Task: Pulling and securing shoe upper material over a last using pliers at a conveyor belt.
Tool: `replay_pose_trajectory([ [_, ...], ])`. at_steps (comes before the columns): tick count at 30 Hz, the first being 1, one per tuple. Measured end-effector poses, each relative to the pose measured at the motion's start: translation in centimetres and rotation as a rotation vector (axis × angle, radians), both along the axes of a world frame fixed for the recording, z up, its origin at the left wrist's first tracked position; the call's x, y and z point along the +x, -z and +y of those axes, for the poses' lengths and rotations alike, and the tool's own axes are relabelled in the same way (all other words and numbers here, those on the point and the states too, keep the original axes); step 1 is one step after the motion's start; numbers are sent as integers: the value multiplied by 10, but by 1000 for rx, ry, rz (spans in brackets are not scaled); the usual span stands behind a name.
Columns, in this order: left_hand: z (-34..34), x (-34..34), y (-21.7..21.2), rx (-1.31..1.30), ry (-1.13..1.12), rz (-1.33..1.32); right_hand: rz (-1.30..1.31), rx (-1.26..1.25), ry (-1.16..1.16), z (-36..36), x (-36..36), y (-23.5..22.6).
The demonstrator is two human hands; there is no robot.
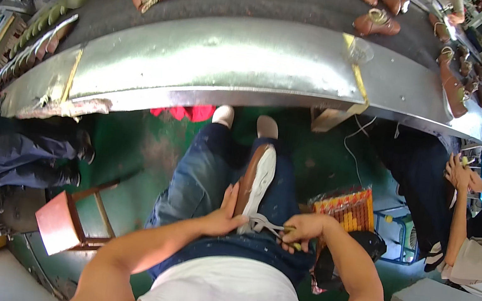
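A brown shoe upper point(258, 176) with a white underside lies lengthwise on my lap, its underside turned up and to the right. My left hand point(224, 213) grips it near the end closest to me, fingers along the brown side and thumb by the white edge. In my right hand point(306, 230) is a pair of metal pincers point(263, 224), held by the handles. Their rounded jaws touch the white underside close to my left thumb. Whether the jaws bite on anything is too small to tell.
A metal-edged conveyor point(219, 51) runs across in front, carrying several brown shoes point(377, 23). To the left stand a stool point(60, 222) and a seated person's legs point(25, 143). At right are a beaded seat cover point(349, 210) and a co-worker's hands point(460, 171).
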State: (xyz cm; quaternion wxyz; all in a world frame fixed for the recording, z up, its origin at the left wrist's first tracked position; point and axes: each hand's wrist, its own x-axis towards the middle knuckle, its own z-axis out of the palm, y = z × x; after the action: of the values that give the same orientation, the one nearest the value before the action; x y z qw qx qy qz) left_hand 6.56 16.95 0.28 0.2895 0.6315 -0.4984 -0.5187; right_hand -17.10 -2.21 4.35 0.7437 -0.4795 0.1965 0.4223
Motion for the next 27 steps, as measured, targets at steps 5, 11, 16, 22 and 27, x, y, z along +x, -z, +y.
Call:
replay_pose_trajectory([
  [5, 1, 1, -3, -17, -128, -19, -99, -582, 210, 18, 19, -85],
  [11, -40, 29, -43, 85, -73, 286, -284, -1255, 159, 19, 43, -36],
  [16, -42, 99, -189, 139, -167, 823, -403, -1644, 685, -62, 23, -111],
  [22, -199, 177, -255, -236, -235, 218, -367, -2257, 821, -248, 4, -132],
  [27, -414, 213, -243, -644, -75, -1019, -175, -2256, 904, -325, 20, -121],
])
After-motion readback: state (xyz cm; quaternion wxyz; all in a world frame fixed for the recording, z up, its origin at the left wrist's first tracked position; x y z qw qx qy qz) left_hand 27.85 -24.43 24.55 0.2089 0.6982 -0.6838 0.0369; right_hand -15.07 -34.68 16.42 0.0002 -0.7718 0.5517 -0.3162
